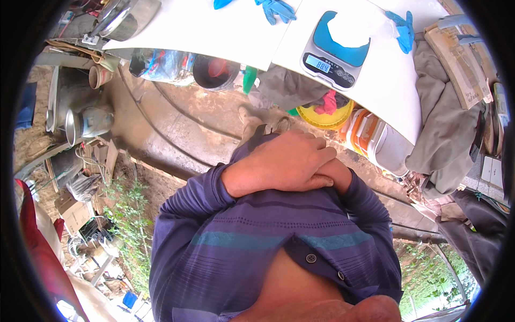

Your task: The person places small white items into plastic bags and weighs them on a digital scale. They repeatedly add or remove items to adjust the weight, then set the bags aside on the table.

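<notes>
My left hand (283, 163) lies over my right hand (337, 171) in front of my lower body, its fingers and thumb curled around it. Most of my right hand is hidden beneath, so its fingers cannot be made out. Beyond my hands, a digital kitchen scale (348, 79) with a lit display stands on a white tabletop (386, 94). Something white and overexposed covers part of the scale's blue plate. A blue disposable glove (405, 34) lies right of the scale, touching thin clear plastic, and another blue glove (277, 10) lies to the left.
Below the table edge are a yellow bucket (326, 118) holding cloths, lidded white containers (388, 149) and a black bucket (215, 74). Grey-brown cloth (436, 108) hangs at the right by a cardboard piece (456, 60). A metal pot (130, 16) stands at the upper left.
</notes>
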Action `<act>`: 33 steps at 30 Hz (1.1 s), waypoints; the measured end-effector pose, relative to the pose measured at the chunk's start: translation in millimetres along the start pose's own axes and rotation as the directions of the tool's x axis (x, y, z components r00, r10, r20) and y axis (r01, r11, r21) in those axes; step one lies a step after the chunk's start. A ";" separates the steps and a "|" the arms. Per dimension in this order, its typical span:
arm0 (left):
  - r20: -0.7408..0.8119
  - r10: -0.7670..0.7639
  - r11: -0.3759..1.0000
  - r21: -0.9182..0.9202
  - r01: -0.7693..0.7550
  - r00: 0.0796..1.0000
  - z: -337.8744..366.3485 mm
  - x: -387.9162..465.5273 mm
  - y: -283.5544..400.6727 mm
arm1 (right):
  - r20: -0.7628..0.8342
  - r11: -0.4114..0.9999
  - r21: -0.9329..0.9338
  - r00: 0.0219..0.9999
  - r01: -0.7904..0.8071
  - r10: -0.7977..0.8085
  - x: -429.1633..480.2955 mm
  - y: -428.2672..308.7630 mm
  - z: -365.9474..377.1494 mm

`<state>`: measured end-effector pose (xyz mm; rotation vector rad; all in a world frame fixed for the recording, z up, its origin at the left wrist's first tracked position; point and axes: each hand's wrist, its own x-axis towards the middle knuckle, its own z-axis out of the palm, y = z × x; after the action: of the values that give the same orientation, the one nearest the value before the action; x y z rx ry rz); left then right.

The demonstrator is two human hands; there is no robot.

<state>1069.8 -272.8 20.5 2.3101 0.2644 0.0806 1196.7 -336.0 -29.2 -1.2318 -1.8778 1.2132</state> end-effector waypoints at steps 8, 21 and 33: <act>-0.026 0.008 1.000 0.000 -0.008 1.000 1.2 -0.2 1.8 | 0.016 1.000 0.015 1.000 0.001 -0.001 0.7 -1.0 1.4; -0.002 0.037 0.999 -0.039 -0.037 0.999 -4.7 -1.8 2.3 | 0.024 0.999 0.033 1.000 -0.004 0.003 5.3 -4.7 2.3; -0.852 0.306 0.614 -0.164 -0.772 0.425 -102.6 -34.5 69.2 | -0.063 0.995 0.027 0.993 -0.098 0.100 34.1 -40.2 14.5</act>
<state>1033.1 -252.8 142.0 1.5296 -0.1667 1.3634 1155.3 -316.7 0.9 -1.3491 -1.7697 1.2287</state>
